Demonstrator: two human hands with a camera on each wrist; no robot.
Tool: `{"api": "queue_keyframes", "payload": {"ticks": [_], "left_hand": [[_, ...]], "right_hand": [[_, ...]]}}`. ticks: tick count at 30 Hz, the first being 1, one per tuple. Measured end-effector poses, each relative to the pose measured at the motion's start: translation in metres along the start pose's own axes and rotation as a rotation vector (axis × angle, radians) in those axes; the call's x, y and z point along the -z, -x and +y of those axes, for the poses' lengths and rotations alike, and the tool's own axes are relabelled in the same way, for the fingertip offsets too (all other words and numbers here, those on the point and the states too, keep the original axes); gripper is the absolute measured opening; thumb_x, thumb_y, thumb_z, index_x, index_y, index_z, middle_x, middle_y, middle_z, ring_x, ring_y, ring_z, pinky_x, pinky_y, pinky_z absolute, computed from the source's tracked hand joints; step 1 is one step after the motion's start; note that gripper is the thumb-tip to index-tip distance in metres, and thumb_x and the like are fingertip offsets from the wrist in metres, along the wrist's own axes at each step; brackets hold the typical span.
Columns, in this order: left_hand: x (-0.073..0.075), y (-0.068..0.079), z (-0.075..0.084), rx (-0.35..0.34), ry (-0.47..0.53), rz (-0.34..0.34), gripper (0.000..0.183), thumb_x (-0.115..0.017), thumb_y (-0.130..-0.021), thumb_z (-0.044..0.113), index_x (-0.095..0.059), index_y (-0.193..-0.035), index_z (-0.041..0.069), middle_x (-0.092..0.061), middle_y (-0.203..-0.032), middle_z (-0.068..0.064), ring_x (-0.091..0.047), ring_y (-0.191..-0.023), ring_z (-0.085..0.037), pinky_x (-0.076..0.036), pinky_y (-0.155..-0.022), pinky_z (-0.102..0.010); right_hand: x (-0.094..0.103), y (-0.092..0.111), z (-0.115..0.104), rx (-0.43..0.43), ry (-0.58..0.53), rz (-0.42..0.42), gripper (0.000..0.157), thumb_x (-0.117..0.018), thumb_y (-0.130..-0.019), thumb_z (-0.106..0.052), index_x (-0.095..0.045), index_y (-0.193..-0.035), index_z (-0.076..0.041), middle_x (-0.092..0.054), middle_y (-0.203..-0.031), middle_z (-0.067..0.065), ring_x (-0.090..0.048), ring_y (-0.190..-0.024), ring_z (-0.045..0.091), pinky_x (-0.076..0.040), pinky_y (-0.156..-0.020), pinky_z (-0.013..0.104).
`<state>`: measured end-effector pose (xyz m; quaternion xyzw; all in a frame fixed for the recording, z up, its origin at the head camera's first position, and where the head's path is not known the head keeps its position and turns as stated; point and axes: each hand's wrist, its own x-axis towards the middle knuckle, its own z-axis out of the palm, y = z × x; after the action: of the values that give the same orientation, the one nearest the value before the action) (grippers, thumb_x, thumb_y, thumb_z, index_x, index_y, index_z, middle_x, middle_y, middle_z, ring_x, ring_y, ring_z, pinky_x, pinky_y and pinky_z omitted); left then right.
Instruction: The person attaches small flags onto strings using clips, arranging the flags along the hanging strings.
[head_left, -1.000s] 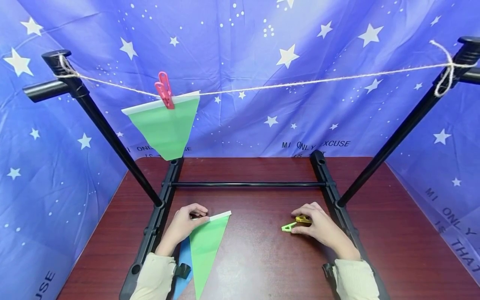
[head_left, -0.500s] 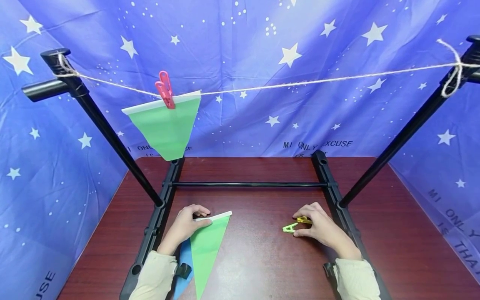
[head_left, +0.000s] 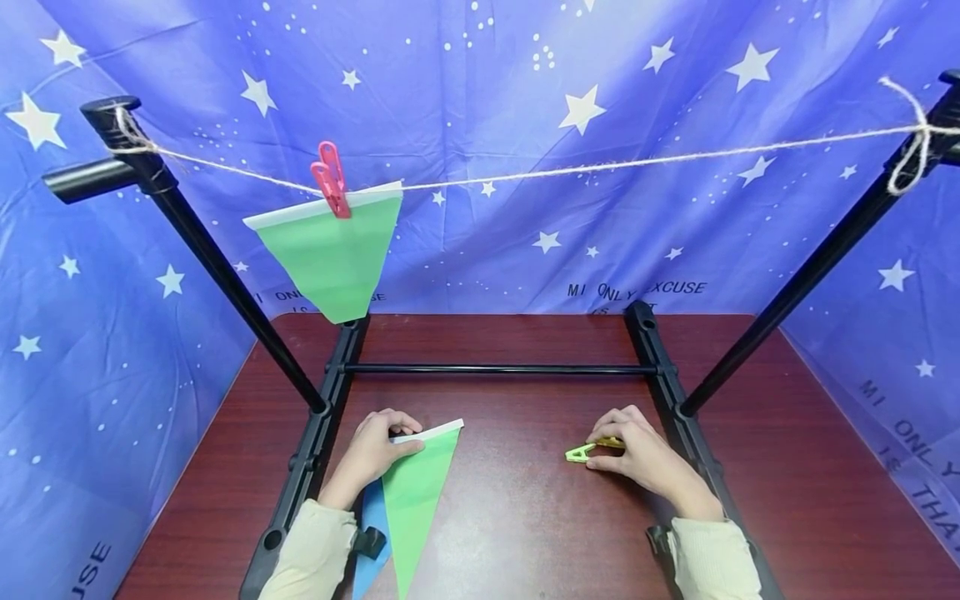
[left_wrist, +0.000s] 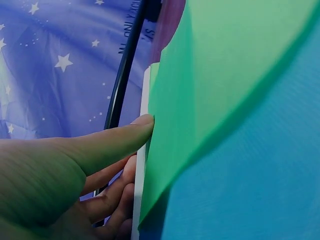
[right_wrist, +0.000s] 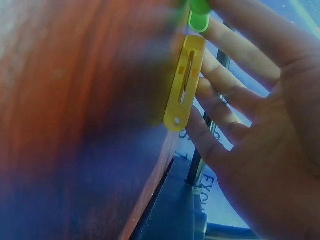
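Note:
My left hand [head_left: 372, 452] holds the white top edge of a green triangular pennant [head_left: 420, 492], thumb on the near side and fingers behind. A blue pennant [head_left: 372, 537] lies partly hidden under it; both appear in the left wrist view too. Over at the right, my right hand [head_left: 641, 454] pinches a light green clothespin [head_left: 578, 453] at the tabletop. Beneath those fingers is a yellow clothespin [right_wrist: 184, 82], lying beside the green one and close against the fingers in the right wrist view.
A red clothespin [head_left: 330, 182] fastens another green pennant [head_left: 330, 258] to a string [head_left: 600, 165] tied between two black posts. The black frame [head_left: 495, 368] stands on the dark red table [head_left: 517, 517], its rails beside both forearms. A starry blue cloth hangs behind.
The right fingers have drawn together on the green clothespin, which has shifted slightly and covers less of a gap to the yellow one. The left hand stays nearly still on the pennant.

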<state>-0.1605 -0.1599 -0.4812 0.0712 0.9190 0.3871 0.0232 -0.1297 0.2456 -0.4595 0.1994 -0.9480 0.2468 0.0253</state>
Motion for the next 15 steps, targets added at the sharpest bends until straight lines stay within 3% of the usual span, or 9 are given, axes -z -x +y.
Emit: {"api": "queue_keyframes", "payload": {"ticks": [15], "left_hand": [[-0.0003, -0.0013, 0.0009, 0.006, 0.022, 0.011, 0.01, -0.082, -0.08, 0.012, -0.075, -0.084, 0.017, -0.063, -0.083, 0.005, -0.056, -0.078, -0.01, -0.047, -0.074, -0.03]], "right_hand": [[0.0001, -0.0002, -0.0014, 0.012, -0.02, 0.05, 0.016, -0.084, -0.079, -0.024, -0.075, -0.092, -0.021, -0.066, -0.094, -0.012, -0.048, -0.091, 0.008, -0.047, -0.077, 0.028]]}}
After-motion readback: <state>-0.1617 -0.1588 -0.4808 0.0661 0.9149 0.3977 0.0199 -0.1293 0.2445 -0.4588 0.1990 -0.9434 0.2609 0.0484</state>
